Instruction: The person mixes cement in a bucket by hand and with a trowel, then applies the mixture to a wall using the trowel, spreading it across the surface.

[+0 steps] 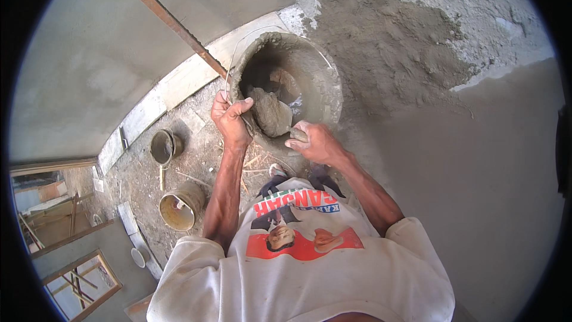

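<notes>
A mortar-caked bucket (325,77) is held up in front of me, tilted so its mouth faces me. My left hand (231,118) grips its near-left rim and thin wire handle. My right hand (313,141) is closed on the handle of a trowel (271,113), whose blade, loaded with wet grey mortar, sits inside the bucket. A little mortar lies at the bucket's bottom.
Fresh rough mortar (387,42) covers the wall ahead, beside smoother grey plaster on the right. Far below on the dirt floor stand a dark bucket (164,146) and a tan bucket (182,206). A rusty bar (167,18) crosses the upper left.
</notes>
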Demonstrator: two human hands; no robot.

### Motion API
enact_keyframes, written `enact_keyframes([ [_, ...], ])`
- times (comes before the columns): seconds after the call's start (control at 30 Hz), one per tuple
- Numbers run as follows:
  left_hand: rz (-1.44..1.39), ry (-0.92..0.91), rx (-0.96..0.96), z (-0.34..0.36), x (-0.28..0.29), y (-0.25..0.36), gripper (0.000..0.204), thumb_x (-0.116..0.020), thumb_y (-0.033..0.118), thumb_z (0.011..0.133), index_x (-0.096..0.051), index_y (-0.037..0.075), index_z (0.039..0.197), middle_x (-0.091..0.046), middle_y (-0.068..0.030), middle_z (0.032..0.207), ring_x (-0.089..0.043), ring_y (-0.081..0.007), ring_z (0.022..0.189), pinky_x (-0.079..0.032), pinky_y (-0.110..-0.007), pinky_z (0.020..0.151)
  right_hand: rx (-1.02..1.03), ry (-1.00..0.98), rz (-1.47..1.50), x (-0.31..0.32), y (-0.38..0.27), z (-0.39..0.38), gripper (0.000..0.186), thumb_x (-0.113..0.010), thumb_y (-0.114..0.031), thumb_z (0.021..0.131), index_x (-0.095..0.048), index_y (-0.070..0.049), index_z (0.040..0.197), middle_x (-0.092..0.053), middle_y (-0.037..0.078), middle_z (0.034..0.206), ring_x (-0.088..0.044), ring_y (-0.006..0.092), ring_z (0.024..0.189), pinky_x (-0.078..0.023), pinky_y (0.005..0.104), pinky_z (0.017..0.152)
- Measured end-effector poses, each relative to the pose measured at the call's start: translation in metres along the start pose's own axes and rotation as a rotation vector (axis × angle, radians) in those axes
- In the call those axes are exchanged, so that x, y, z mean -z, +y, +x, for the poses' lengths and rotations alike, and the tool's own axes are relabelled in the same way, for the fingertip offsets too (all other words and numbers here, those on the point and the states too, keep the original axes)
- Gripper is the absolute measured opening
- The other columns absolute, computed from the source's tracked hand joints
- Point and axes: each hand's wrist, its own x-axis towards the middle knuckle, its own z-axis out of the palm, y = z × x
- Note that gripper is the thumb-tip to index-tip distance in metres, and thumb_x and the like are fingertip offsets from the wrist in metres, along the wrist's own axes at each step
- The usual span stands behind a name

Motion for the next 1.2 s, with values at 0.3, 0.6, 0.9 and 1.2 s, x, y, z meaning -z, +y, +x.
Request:
enact_keyframes([
  [0.3, 0.071, 0.198, 0.048, -0.020, 0.057, 0.013, 0.031, -0.064, -0.012, 0.075, -0.062, 0.002, 0.102, -0.070, -0.0089, 0.096, -0.067, -0.0193, 0.080, -0.057, -0.034, 0.077, -0.076, -0.139, -0.007, 0.141, -0.072, -0.031, 0.036, -0.068, -0.026, 0.100, -0.066, 0.006, 0.117, -0.070, 0.018, 0.078, -0.070, 0.0308, 0.066, -0.055, 0.0410, 0.063],
  [0.6, 0.284, 0.190, 0.002, -0.032, 0.074, -0.008, 0.038, -0.064, -0.017, 0.069, -0.042, 0.013, 0.079, -0.049, 0.0035, 0.078, -0.046, -0.0091, 0.068, -0.045, -0.026, 0.069, -0.466, 0.836, 0.074, 0.350, -0.039, -0.149, 0.029, -0.062, -0.031, 0.106, -0.062, -0.004, 0.094, -0.052, -0.002, 0.064, -0.046, 0.0057, 0.043, -0.035, 0.0217, 0.037],
  [0.9, 0.416, 0.071, 0.113, -0.013, 0.057, -0.009, 0.042, -0.068, -0.016, 0.073, -0.041, 0.016, 0.077, -0.044, 0.0067, 0.074, -0.039, -0.0055, 0.066, -0.038, -0.023, 0.065, -0.398, 0.491, 0.278, 0.184, -0.028, -0.138, 0.028, -0.061, -0.025, 0.102, -0.066, 0.001, 0.109, -0.064, 0.008, 0.077, -0.062, 0.0143, 0.064, -0.050, 0.0320, 0.057],
  [1.2, 0.423, -0.213, 0.171, 0.007, 0.002, 0.008, 0.041, -0.067, -0.018, 0.073, -0.043, 0.014, 0.077, -0.044, 0.0072, 0.073, -0.041, -0.0048, 0.065, -0.037, -0.023, 0.060, -0.182, 0.270, -0.623, -0.014, 0.018, -0.015, 0.023, -0.060, -0.007, 0.091, -0.065, 0.006, 0.110, -0.064, 0.027, 0.119, -0.069, 0.0435, 0.106, -0.059, 0.0528, 0.085],
])
